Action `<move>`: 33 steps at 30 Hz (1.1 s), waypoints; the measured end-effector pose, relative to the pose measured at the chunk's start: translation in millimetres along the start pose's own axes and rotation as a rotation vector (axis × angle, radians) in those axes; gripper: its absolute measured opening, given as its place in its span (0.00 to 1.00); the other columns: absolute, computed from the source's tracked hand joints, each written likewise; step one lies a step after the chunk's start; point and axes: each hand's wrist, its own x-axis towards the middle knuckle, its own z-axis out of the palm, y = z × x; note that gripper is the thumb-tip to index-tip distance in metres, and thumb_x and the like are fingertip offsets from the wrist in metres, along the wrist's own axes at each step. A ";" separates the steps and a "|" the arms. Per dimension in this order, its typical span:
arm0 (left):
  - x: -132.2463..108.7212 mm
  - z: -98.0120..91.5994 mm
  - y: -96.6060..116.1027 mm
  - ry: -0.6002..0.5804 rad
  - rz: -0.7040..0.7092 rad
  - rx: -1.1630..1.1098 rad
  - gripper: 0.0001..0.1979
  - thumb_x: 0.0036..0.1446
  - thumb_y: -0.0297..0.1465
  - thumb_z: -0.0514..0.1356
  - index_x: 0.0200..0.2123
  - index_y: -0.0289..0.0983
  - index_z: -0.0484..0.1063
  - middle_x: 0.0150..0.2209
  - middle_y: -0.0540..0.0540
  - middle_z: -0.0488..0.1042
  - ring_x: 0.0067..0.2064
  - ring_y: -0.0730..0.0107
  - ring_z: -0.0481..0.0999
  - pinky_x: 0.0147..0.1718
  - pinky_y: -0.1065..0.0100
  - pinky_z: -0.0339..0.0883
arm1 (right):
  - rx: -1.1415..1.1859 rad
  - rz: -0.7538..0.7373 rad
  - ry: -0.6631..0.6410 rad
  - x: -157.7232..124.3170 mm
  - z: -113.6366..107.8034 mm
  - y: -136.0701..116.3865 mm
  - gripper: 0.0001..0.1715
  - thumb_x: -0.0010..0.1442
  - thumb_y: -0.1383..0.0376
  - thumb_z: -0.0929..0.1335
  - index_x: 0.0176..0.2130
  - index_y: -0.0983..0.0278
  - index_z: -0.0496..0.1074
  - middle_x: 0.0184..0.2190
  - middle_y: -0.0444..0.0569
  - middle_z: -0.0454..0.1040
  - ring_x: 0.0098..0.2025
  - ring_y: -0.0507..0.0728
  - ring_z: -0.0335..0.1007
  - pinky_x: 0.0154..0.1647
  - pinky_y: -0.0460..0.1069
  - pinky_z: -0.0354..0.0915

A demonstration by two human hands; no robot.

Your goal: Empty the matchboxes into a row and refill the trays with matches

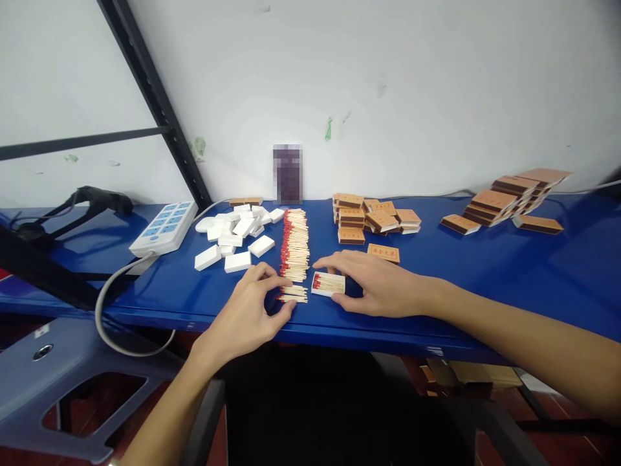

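Observation:
My left hand (252, 309) rests at the near end of a long row of red-tipped matches (297, 246). Its thumb and fingers close around the head ends of a small bunch of matches (298, 294), set slightly apart from the row. Just right of that bunch lies a white matchbox tray (321, 294), partly filled with matches whose red heads point left. My right hand (378, 281) grips this tray between thumb and fingers at its right side. Beyond the right hand is an orange matchbox sleeve (383, 252).
White trays (240, 226) lie heaped at the left, beside a power strip (165, 226) with its cable. Orange matchboxes (351, 217) are piled behind my right hand, and more stacked matchboxes (495, 200) stand farther right. A dark pixelated object (288, 175) leans on the wall.

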 end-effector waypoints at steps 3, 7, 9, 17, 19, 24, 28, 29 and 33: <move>1.6 -7.0 1.2 -0.064 0.004 0.020 0.13 0.62 0.37 0.59 0.47 0.40 0.77 0.45 0.45 0.70 0.46 0.61 0.73 0.47 0.59 0.69 | 0.002 -0.010 0.000 0.4 0.7 1.2 0.31 0.63 0.60 0.66 0.63 0.64 0.62 0.57 0.57 0.71 0.57 0.64 0.69 0.56 0.61 0.67; 11.6 -19.5 8.1 -0.210 0.056 0.105 0.10 0.63 0.34 0.57 0.40 0.40 0.78 0.43 0.45 0.71 0.47 0.59 0.71 0.49 0.57 0.67 | -0.011 -0.011 -0.002 -0.2 2.6 4.4 0.31 0.63 0.60 0.66 0.63 0.64 0.62 0.58 0.57 0.71 0.57 0.65 0.68 0.57 0.62 0.65; 21.1 -26.1 11.4 -0.304 0.091 0.158 0.09 0.63 0.33 0.56 0.37 0.39 0.77 0.42 0.45 0.72 0.46 0.58 0.72 0.48 0.57 0.66 | -0.019 -0.002 -0.004 -0.5 3.5 5.6 0.32 0.63 0.60 0.67 0.64 0.64 0.61 0.58 0.57 0.71 0.58 0.66 0.67 0.58 0.63 0.64; 60.9 -41.7 22.6 -0.585 0.161 0.302 0.05 0.56 0.26 0.57 0.32 0.38 0.73 0.31 0.47 0.76 0.34 0.63 0.73 0.32 0.66 0.60 | -0.005 -0.030 0.007 0.9 1.4 2.1 0.30 0.63 0.62 0.66 0.62 0.64 0.63 0.52 0.57 0.73 0.50 0.64 0.70 0.51 0.60 0.67; 65.7 -42.8 26.9 -0.626 0.177 0.337 0.05 0.54 0.24 0.57 0.27 0.38 0.71 0.28 0.48 0.74 0.30 0.66 0.71 0.29 0.67 0.57 | 0.000 -0.034 0.006 0.9 0.5 1.5 0.30 0.63 0.62 0.66 0.62 0.64 0.63 0.52 0.57 0.73 0.50 0.64 0.70 0.50 0.60 0.67; 71.9 -41.6 31.0 -0.661 0.227 0.394 0.05 0.50 0.25 0.58 0.24 0.37 0.67 0.26 0.48 0.72 0.26 0.68 0.67 0.27 0.67 0.54 | 0.005 -0.045 0.004 0.3 -0.3 2.3 0.31 0.63 0.62 0.66 0.63 0.64 0.61 0.54 0.57 0.73 0.52 0.64 0.70 0.52 0.60 0.66; 76.1 -39.9 29.1 -0.681 0.253 0.373 0.06 0.49 0.25 0.58 0.23 0.37 0.65 0.22 0.50 0.68 0.23 0.70 0.63 0.25 0.67 0.52 | 0.010 -0.040 0.002 0.7 0.9 2.8 0.31 0.63 0.62 0.66 0.63 0.65 0.61 0.54 0.57 0.72 0.52 0.63 0.70 0.53 0.60 0.66; 77.3 -39.8 28.7 -0.696 0.247 0.357 0.07 0.49 0.24 0.58 0.22 0.37 0.65 0.21 0.51 0.67 0.23 0.71 0.62 0.25 0.67 0.52 | 0.011 -0.040 0.004 0.8 1.2 2.9 0.31 0.63 0.62 0.66 0.63 0.65 0.61 0.54 0.57 0.72 0.52 0.63 0.70 0.53 0.60 0.66; 81.3 -40.1 27.1 -0.740 0.211 0.272 0.08 0.47 0.22 0.59 0.22 0.37 0.63 0.20 0.53 0.65 0.22 0.73 0.59 0.24 0.69 0.52 | 0.011 -0.053 0.014 0.7 1.8 3.2 0.31 0.63 0.61 0.66 0.63 0.64 0.61 0.54 0.57 0.73 0.51 0.63 0.70 0.52 0.60 0.66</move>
